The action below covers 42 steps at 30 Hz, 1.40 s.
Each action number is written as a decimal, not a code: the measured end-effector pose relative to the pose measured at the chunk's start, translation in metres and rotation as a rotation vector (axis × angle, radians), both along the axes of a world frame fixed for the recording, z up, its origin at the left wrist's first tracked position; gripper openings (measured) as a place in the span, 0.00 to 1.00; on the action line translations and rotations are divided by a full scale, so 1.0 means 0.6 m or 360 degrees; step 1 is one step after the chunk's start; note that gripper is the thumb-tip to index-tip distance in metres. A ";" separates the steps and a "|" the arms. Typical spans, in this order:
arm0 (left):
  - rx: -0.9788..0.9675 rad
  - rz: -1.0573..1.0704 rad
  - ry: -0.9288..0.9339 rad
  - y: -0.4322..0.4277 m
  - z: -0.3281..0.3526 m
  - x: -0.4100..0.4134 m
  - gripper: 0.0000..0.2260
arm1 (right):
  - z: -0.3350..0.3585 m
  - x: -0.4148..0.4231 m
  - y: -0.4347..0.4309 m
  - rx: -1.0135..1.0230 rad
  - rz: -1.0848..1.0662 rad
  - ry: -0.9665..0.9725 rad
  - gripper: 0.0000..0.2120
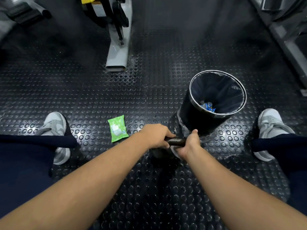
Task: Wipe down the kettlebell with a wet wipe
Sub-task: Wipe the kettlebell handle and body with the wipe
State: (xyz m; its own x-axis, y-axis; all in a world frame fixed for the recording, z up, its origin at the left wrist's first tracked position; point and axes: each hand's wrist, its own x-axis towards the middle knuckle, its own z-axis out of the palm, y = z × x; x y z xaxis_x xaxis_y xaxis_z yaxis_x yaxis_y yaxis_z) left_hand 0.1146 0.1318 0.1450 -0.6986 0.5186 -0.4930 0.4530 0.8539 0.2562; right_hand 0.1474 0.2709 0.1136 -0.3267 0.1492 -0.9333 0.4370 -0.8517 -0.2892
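A black kettlebell (177, 141) stands on the studded rubber floor between my feet; only its handle and part of its dark body show. My left hand (156, 135) grips the left end of the handle. My right hand (189, 143) is wrapped round the right end, with a white wet wipe (174, 151) showing under its fingers against the kettlebell. A green pack of wet wipes (117, 128) lies flat on the floor just left of my left hand.
A black waste bin (196, 112) with a dark liner and blue wrappers inside stands right behind the kettlebell. A grey machine foot (118, 53) juts in from the back. My two grey shoes (55, 123) (270, 123) flank the spot.
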 end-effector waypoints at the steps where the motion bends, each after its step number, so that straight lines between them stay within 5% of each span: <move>1: -0.0001 0.0005 -0.0013 0.001 0.001 -0.001 0.25 | 0.002 -0.002 -0.001 -0.0006 -0.0038 0.0019 0.25; 11: 0.0041 0.0120 -0.0043 -0.004 0.006 -0.012 0.26 | 0.037 -0.015 -0.054 0.0313 0.0150 -0.0057 0.31; 26: 0.0016 0.0049 0.0030 -0.001 0.001 0.002 0.26 | 0.020 0.009 0.005 0.0014 0.0212 0.0121 0.26; 33: 0.0028 0.0088 -0.0082 0.001 0.011 -0.009 0.23 | 0.027 0.004 -0.069 0.0328 0.0179 0.0028 0.29; 42: 0.0009 0.0058 -0.0057 0.001 0.007 0.001 0.25 | 0.001 0.010 -0.015 -0.0056 0.0044 0.0172 0.32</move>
State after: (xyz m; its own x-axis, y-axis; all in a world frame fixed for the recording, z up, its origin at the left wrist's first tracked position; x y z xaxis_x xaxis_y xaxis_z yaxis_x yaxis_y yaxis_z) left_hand 0.1152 0.1325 0.1489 -0.6990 0.4958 -0.5153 0.4121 0.8682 0.2764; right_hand 0.1533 0.2619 0.1141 -0.4290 0.1066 -0.8970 0.4283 -0.8503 -0.3059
